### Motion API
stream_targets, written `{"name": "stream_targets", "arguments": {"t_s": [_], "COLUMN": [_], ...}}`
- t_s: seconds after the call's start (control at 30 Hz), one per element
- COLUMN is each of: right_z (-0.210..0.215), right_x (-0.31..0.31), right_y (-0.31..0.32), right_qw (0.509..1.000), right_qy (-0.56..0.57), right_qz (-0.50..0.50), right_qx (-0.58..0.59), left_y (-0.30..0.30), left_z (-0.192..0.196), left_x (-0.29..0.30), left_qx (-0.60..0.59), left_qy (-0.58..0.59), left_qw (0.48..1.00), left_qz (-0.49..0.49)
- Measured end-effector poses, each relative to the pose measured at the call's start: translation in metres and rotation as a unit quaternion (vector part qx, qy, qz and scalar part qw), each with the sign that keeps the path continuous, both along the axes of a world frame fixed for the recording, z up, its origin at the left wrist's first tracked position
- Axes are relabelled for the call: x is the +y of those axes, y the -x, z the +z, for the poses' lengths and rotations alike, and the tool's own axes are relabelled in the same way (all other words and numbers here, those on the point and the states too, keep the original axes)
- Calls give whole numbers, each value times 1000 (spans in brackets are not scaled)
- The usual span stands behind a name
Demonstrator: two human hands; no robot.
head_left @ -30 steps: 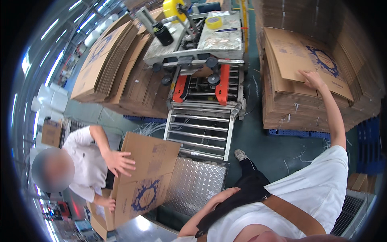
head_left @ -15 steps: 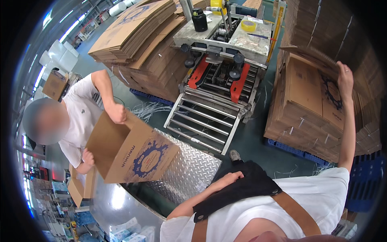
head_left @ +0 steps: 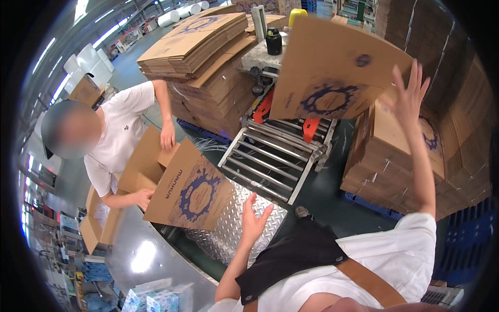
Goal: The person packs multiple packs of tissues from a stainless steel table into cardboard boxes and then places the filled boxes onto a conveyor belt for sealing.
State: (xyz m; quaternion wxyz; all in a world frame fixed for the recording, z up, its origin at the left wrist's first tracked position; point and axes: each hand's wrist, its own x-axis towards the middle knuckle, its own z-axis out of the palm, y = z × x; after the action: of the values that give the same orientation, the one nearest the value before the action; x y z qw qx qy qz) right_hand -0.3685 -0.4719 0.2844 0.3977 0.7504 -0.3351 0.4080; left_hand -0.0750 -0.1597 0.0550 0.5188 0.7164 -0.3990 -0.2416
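A flat, brown cardboard carton printed with a dark-blue gear-shaped ring hung tilted above the silver roller conveyor. The person's right hand was at its right edge, fingers spread; whether they touched the board could not be told. The left hand, empty, thumb and fingers apart, was raised over a silver diamond-patterned metal plate. The step looked like carrying the carton leftward from the brown cardboard stack; the next move seemed to call for the left hand to steady it. Half a second earlier, the right hand was lifting cardboard at that stack, and the left rested against the black apron.
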Motion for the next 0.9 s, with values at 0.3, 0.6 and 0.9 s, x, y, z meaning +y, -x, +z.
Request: {"name": "stream_targets", "arguments": {"t_s": [0.3,0.6,0.9], "right_z": [-143,-332,-385], "right_x": [-177,-221,-231], "right_y": [22,-134,-180], "right_qw": [896,693,707], "right_qy": [-388,-685,-585], "right_qz": [-72,70,236], "right_qx": [-202,-215,-320], "left_y": [-107,-146,-125], "left_z": [-8,-55,-82], "left_x": [-142,-331,-335], "left_qx": [-125,-122,-23], "left_qy": [-34,-87,-182], "left_qw": [987,984,983], "left_qz": [95,101,-12]}}
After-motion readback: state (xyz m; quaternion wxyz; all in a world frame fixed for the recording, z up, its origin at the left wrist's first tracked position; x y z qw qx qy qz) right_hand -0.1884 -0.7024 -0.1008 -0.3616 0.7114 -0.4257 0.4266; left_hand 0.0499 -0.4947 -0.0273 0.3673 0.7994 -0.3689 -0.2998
